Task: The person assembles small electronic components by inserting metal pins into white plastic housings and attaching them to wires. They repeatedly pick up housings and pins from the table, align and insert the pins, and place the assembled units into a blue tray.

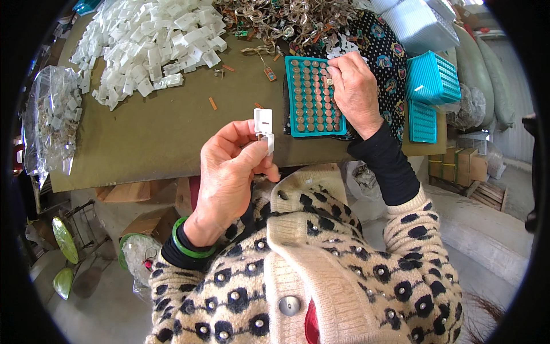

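Note:
My left hand [224, 172] pinches a small white plastic case [263, 121] between thumb and fingers, above the table's near edge. The case is in two hinged halves, its upper part standing upright. At the right, a teal tray [319, 134] holds rows of round metal button cells [309, 97]. Over the tray's right side, my right hand [356, 92] has its thumb and forefinger closed around a button cell [329, 82]. The other fingers curl above the tray's far corner and hide some of the cells.
White plastic cases [154, 49] form a large heap at the far left. Wired parts [286, 20] lie tangled at the back. A circuit piece [270, 73] lies mid-table. Stacked teal trays [432, 77] stand right of a patterned cloth [382, 57]. A clear bag [54, 114] hangs at left.

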Action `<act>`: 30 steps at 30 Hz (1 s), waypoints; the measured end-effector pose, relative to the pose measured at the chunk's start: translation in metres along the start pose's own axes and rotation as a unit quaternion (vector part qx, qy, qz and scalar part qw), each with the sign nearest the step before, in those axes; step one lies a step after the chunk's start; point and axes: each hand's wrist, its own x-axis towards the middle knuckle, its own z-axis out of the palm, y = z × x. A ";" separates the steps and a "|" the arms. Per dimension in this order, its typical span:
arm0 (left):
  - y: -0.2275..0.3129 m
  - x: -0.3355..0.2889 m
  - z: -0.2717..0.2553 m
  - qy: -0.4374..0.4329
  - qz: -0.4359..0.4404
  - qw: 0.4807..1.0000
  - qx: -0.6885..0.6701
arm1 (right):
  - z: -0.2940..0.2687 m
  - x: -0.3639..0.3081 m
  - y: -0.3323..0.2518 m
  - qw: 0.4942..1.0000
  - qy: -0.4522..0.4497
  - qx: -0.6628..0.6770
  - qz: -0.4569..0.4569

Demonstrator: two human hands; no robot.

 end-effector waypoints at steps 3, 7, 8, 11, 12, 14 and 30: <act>0.004 0.003 0.005 -0.001 -0.010 1.000 -0.014 | -0.007 0.001 0.003 0.999 -0.037 0.025 -0.009; 0.006 0.011 0.008 -0.004 -0.017 1.000 -0.019 | -0.012 0.002 0.006 0.998 -0.053 0.010 -0.038; 0.007 0.014 0.008 -0.012 -0.017 1.000 -0.022 | -0.013 0.001 0.006 0.998 -0.057 -0.004 -0.038; 0.007 0.017 0.011 -0.022 -0.016 0.999 -0.024 | -0.018 -0.006 0.006 0.997 -0.063 0.011 -0.044; 0.004 0.017 0.014 -0.008 -0.017 1.000 -0.022 | -0.019 -0.008 0.006 0.997 -0.058 0.011 -0.053; 0.000 0.019 0.018 0.010 -0.020 1.000 -0.014 | -0.020 -0.010 0.005 0.996 -0.050 0.013 -0.073; -0.002 0.026 0.012 -0.036 0.005 0.999 0.000 | -0.026 0.005 -0.004 0.991 -0.096 0.094 -0.001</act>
